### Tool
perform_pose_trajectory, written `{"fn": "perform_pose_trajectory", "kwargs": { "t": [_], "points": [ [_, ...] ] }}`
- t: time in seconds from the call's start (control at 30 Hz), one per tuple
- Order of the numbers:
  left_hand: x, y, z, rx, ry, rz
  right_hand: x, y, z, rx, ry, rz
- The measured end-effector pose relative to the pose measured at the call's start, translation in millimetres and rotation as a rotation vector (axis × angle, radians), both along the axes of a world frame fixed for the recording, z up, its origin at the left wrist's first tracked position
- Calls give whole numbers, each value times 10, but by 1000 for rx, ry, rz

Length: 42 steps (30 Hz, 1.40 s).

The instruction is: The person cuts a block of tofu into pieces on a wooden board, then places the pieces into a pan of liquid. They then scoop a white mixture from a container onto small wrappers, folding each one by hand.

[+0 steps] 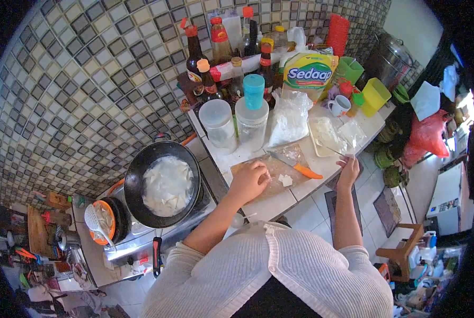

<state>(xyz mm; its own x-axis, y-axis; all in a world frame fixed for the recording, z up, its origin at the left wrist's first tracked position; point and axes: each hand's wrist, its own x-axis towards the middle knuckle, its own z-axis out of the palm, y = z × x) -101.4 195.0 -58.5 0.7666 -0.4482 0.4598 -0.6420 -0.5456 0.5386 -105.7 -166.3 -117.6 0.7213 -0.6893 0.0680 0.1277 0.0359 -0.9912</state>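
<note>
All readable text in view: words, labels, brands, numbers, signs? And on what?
"Sedaap": pouch.
Too small or blurred to read: labels on the red-capped bottle and dark bottle, print on the mug.
No number or sign is legible.

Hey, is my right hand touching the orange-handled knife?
Apart: the head view shows a clear gap between your right hand and the orange-handled knife, whose handle ends short of it.
</note>
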Motion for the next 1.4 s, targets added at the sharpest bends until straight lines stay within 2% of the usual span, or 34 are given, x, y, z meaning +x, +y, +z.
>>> {"fn": "perform_pose_trajectory", "kwargs": {
  "t": [0.03,0.1,0.23,0.3,0.43,0.47,0.5,0.53,0.6,0.63,0.7,0.83,0.9,1.03,1.13,1.2,1.33,1.4],
  "points": [
    [-14,-4,38,1,-2,3,-16,-31,6,-8,-29,-29],
    [-49,-22,133,90,307,28,2,-86,38,-49,-138,-72],
    [4,-171,159,73,392,41,-43,-193,236,-160,-133,-84],
    [38,-294,181,-15,439,49,-50,-236,341,-248,-99,-88],
    [152,-535,205,-49,448,72,-62,-322,548,-306,-192,-64],
    [242,-588,73,-148,301,24,-50,-351,586,-377,-230,-51],
    [277,-659,144,-247,156,-23,-46,-375,638,-450,-266,-37],
    [293,-720,210,-247,158,-26,-53,-404,697,-450,-263,-40],
    [318,-832,389,-99,550,64,-61,-462,821,-462,-187,14],
    [339,-902,404,-98,549,63,-56,-509,847,-462,-187,12],
    [388,-1061,427,-312,628,-24,-36,-596,920,-412,-239,37],
    [521,-1355,440,-273,641,-65,7,-767,1105,-298,-243,45],
    [572,-1517,484,-428,758,-69,94,-901,1094,62,-416,169],
    [772,-1805,395,-498,761,-110,115,-1044,1220,173,-421,175],
    [813,-1981,432,-625,726,-125,115,-1102,1316,185,-456,294],
    [831,-2084,489,-829,761,-110,131,-1093,1358,258,-472,335],
    [845,-2167,443,-899,861,-184,94,-987,1352,352,-481,403],
    [866,-2172,451,-886,985,-105,121,-928,1310,603,-381,415]
  ]
}}
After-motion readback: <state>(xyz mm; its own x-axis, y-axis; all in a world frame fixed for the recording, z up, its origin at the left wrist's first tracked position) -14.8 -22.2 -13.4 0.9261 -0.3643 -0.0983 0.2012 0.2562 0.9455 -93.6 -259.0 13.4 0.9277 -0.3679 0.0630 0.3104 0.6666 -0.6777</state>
